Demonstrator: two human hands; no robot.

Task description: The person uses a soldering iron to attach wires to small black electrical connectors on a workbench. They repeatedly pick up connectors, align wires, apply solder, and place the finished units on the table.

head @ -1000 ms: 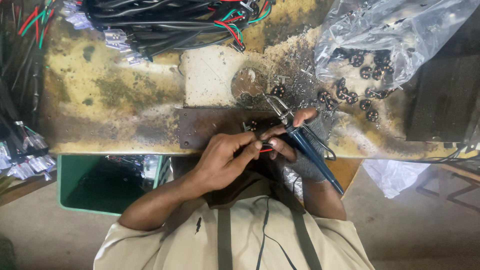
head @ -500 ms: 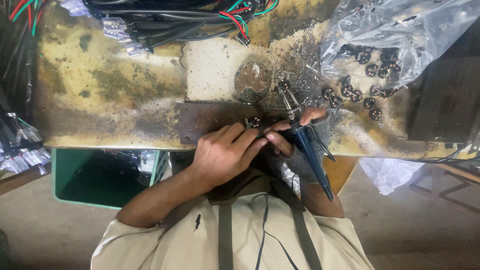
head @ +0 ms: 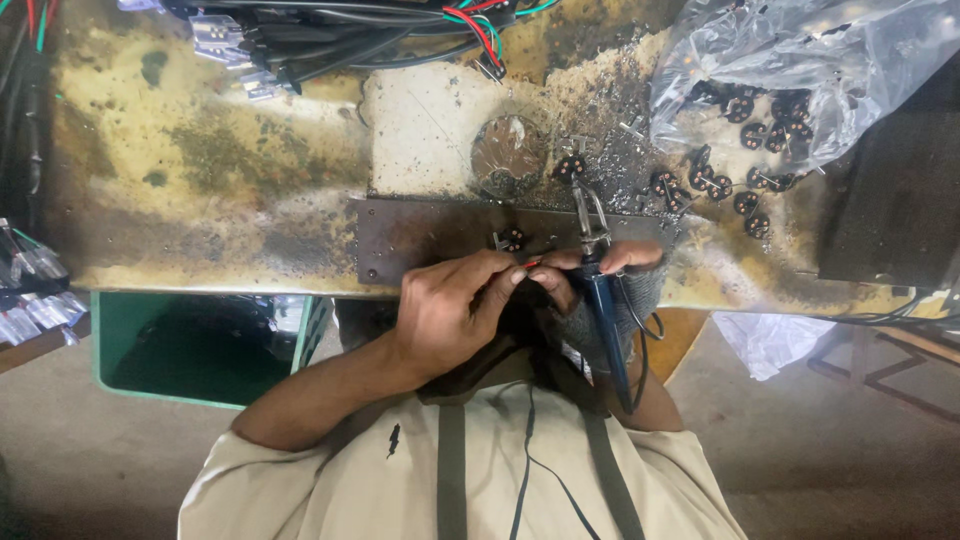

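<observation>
My left hand (head: pixel 450 310) pinches a thin red wire (head: pixel 528 266) between its fingertips, just below a small black round part (head: pixel 513 240) that lies on a dark metal plate (head: pixel 420 235). My right hand (head: pixel 618 265) grips a blue-handled soldering iron (head: pixel 605 320). Its metal tip (head: pixel 590 215) points away from me over the plate. The two hands touch at the fingertips. The end of the wire is hidden by my fingers.
The worn, stained workbench (head: pixel 200 170) holds several loose black round parts (head: pixel 700 185) beside a clear plastic bag (head: pixel 800 70) with more of them. A bundle of coloured wires (head: pixel 380 30) lies at the far edge. A green bin (head: pixel 190 345) stands under the bench.
The soldering iron has swung from a slant to nearly straight, tip forward over the plate. My left hand's fingers have closed in toward my right hand with the red wire.
</observation>
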